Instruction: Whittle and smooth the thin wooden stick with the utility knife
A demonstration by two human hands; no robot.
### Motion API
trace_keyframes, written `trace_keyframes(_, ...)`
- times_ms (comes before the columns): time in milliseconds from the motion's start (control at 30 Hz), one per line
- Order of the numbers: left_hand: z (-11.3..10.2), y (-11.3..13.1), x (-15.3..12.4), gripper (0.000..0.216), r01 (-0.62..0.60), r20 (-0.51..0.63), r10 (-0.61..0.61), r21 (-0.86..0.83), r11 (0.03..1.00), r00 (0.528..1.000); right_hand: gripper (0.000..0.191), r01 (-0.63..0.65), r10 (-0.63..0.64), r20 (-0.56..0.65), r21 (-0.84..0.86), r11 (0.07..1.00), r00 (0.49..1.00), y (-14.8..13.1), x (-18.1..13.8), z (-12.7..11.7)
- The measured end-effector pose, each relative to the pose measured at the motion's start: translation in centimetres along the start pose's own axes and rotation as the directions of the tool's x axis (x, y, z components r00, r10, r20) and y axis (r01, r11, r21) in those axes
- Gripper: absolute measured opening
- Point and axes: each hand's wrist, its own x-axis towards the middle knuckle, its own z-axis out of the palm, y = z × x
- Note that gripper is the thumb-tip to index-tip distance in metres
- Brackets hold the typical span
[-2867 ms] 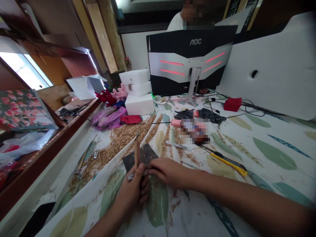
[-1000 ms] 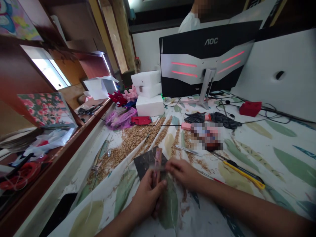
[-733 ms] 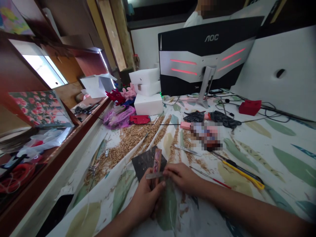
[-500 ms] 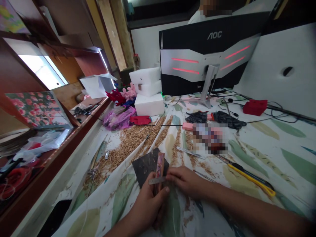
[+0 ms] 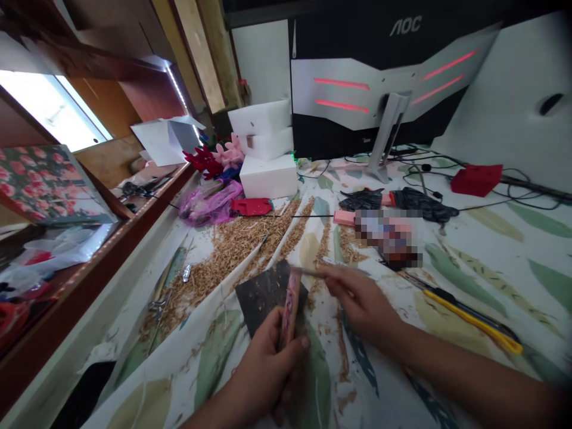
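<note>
My left hand (image 5: 263, 366) is closed around a narrow wooden strip (image 5: 291, 307) with a coloured picture on its face; the strip stands tilted up, its top end free. In my right hand (image 5: 364, 301) the fingers pinch a thin flat strip (image 5: 308, 271), file-like and seen nearly edge-on. Its far end meets the top of the wooden strip. Beneath both lies a dark square sheet (image 5: 259, 298) that looks like sandpaper, with shavings on it. Beyond my right fingers a pale flat stick (image 5: 335, 262) is partly hidden.
Wood shavings (image 5: 250, 238) cover the cloth's middle. A yellow-and-black utility knife (image 5: 473, 322) lies at the right. Black gloves (image 5: 424, 202), a red box (image 5: 477, 180) and cables sit farther back, before a monitor (image 5: 348, 113). White foam blocks (image 5: 268, 176) stand behind the shavings.
My right hand has moved up and right, drawing the thin strip from across the wooden strip's middle to its top end. The view has tipped lower; the person behind the monitor is out of sight.
</note>
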Motion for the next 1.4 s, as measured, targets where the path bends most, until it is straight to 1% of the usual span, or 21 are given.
trace_keyframes(67,0.1,0.1,0.0,0.038,0.019,-0.033,-0.02,-0.036,0.999,0.999,0.034,0.182,-0.176,0.174,-0.018,0.983,0.969,-0.2,-0.5,0.3)
trace_keyframes(100,0.1,0.1,0.0,0.04,0.023,-0.046,-0.025,-0.05,0.998,0.999,0.035,0.222,-0.211,0.219,-0.031,0.974,0.953,-0.3,-0.7,0.5)
trace_keyframes(133,0.1,0.2,0.0,0.041,0.022,-0.049,-0.025,-0.064,0.998,0.998,0.036,0.224,-0.208,0.221,-0.05,0.973,0.953,-0.3,-0.8,0.6)
trace_keyframes(233,0.1,0.1,-0.1,0.043,0.007,-0.036,-0.009,-0.078,0.997,0.999,0.034,0.15,-0.136,0.15,-0.087,0.985,0.979,-0.5,-0.8,1.0)
trace_keyframes(333,-0.1,-0.3,-0.2,0.04,0.008,-0.031,-0.01,-0.063,0.998,0.999,0.03,0.145,-0.134,0.237,-0.031,0.989,0.962,-0.7,-0.6,1.1)
trace_keyframes(367,-0.1,-0.4,-0.2,0.038,0.003,-0.026,-0.005,-0.064,0.998,1.0,0.029,0.132,-0.123,0.243,-0.019,0.991,0.962,-0.7,-0.6,1.2)
trace_keyframes(467,-0.1,-0.5,-0.1,0.037,-0.017,-0.017,0.016,-0.072,0.997,1.0,0.027,0.073,-0.067,0.18,-0.029,0.997,0.981,-0.8,-0.7,1.4)
trace_keyframes(567,0.1,-0.4,-0.2,0.035,-0.008,-0.033,0.007,-0.046,0.999,0.999,0.025,0.137,-0.13,0.291,-0.003,0.991,0.948,-0.9,-1.0,1.5)
trace_keyframes(600,0.2,-0.3,-0.2,0.034,-0.001,-0.034,-0.001,-0.045,0.999,0.999,0.025,0.136,-0.131,0.294,0.004,0.991,0.947,-0.9,-1.1,1.6)
trace_keyframes(700,0.4,-0.2,-0.3,0.032,0.002,-0.031,-0.003,-0.056,0.998,1.0,0.025,0.089,-0.085,0.21,-0.012,0.996,0.974,-1.2,-1.4,1.7)
trace_keyframes(800,0.4,-0.2,-0.2,0.031,-0.006,-0.009,0.006,-0.037,0.999,1.0,0.026,0.156,-0.146,0.291,-0.012,0.988,0.946,-1.5,-1.7,1.7)
trace_keyframes(833,0.4,-0.2,-0.2,0.03,-0.012,-0.007,0.012,-0.042,0.999,1.0,0.026,0.15,-0.137,0.28,-0.028,0.988,0.95,-1.5,-1.7,1.6)
trace_keyframes(900,0.4,-0.4,-0.2,0.029,-0.028,-0.006,0.027,-0.068,0.997,1.0,0.026,0.108,-0.089,0.214,-0.08,0.991,0.973,-1.5,-1.8,1.6)
trace_keyframes(933,0.4,-0.5,-0.2,0.029,-0.035,-0.004,0.035,-0.08,0.996,0.999,0.026,0.122,-0.099,0.216,-0.096,0.988,0.971,-1.5,-1.9,1.6)
trace_keyframes(1000,0.4,-0.7,-0.3,0.028,-0.046,0.009,0.047,-0.09,0.995,0.999,0.024,0.185,-0.154,0.283,-0.086,0.979,0.947,-1.5,-2.0,1.6)
trace_keyframes(1033,0.4,-0.8,-0.3,0.027,-0.048,0.021,0.05,-0.095,0.994,0.999,0.023,0.186,-0.156,0.295,-0.078,0.979,0.943,-1.4,-2.1,1.7)
trace_keyframes(1133,0.6,-0.9,-0.4,0.027,-0.043,0.022,0.046,-0.124,0.991,0.999,0.023,0.095,-0.072,0.245,-0.082,0.992,0.967,-1.4,-2.3,1.9)
trace_keyframes(1200,0.7,-0.9,-0.4,0.027,-0.036,0.028,0.041,-0.138,0.99,0.999,0.022,0.106,-0.075,0.3,-0.087,0.991,0.951,-1.2,-2.2,2.0)
trace_keyframes(1267,0.8,-0.8,-0.3,0.026,-0.05,0.04,0.058,-0.168,0.985,0.998,0.023,0.118,-0.07,0.335,-0.126,0.985,0.939,-1.2,-2.1,2.2)
trace_keyframes(1333,0.9,-0.8,-0.2,0.026,-0.076,0.035,0.086,-0.211,0.975,0.996,0.027,0.116,-0.05,0.274,-0.229,0.967,0.96,-1.4,-2.0,2.4)
trace_keyframes(1400,0.9,-0.9,-0.1,0.032,-0.087,-0.004,0.089,-0.226,0.97,0.996,0.03,0.214,-0.13,0.254,-0.337,0.917,0.958,-2.0,-2.1,2.8)
